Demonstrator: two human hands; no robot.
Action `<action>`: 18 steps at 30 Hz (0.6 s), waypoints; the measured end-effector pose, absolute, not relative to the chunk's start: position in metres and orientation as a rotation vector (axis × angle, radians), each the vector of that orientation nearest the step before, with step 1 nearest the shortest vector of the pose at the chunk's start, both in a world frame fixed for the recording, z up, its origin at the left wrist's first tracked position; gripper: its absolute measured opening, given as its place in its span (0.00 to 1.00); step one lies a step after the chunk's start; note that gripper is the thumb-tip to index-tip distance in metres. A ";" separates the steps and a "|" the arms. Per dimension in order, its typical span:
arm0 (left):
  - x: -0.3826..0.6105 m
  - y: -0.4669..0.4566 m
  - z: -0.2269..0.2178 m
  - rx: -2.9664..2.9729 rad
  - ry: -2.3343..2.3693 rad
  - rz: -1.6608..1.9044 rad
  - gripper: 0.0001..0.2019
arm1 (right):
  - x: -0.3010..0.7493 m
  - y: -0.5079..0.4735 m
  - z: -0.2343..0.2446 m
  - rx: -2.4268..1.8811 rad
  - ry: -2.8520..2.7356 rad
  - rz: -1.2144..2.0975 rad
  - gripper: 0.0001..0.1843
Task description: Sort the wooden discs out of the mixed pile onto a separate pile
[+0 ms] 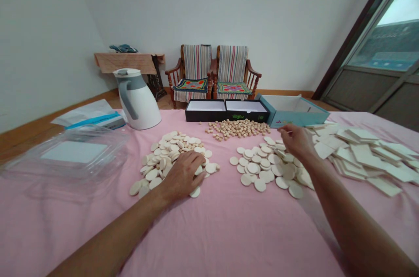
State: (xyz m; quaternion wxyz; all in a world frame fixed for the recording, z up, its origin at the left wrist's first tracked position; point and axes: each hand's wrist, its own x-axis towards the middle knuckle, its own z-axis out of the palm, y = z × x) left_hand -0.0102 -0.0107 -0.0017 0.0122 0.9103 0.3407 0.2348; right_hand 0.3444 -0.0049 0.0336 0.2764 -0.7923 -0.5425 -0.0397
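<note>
My left hand (185,173) lies palm down on the near right side of a pile of small pale wooden discs (159,150). Its fingers curve over the discs, thumb and index apart, with a disc showing between them. My right hand (297,140) hovers over the far side of a second pile, of larger round wooden discs (258,165). Its fingertips are pinched together, pointing toward the small wooden cubes (240,128) and the light blue box. Whatever they hold, if anything, is too small to make out.
Square wooden tiles (369,152) are heaped at the right. Behind the cubes stand a black box (205,115) with white compartments and a light blue box (296,117). At left are a white thermos jug (145,109), a clear plastic container (73,152) and a blue-white carton (98,120).
</note>
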 end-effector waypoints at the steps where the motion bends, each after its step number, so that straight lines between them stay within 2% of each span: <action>1: -0.010 -0.011 -0.001 2.837 1.063 0.732 0.09 | 0.331 -0.009 0.035 -2.040 -1.510 -0.072 0.16; 8: -0.009 -0.013 0.001 2.833 1.082 0.707 0.09 | 0.228 -0.028 0.022 -1.511 -2.119 0.293 0.11; 13: -0.009 -0.014 0.001 2.819 1.079 0.701 0.08 | 0.188 -0.033 0.007 -1.395 -2.315 0.227 0.15; 18: -0.010 -0.014 0.001 2.803 1.079 0.718 0.08 | 0.172 -0.036 -0.005 -1.375 -2.313 0.220 0.08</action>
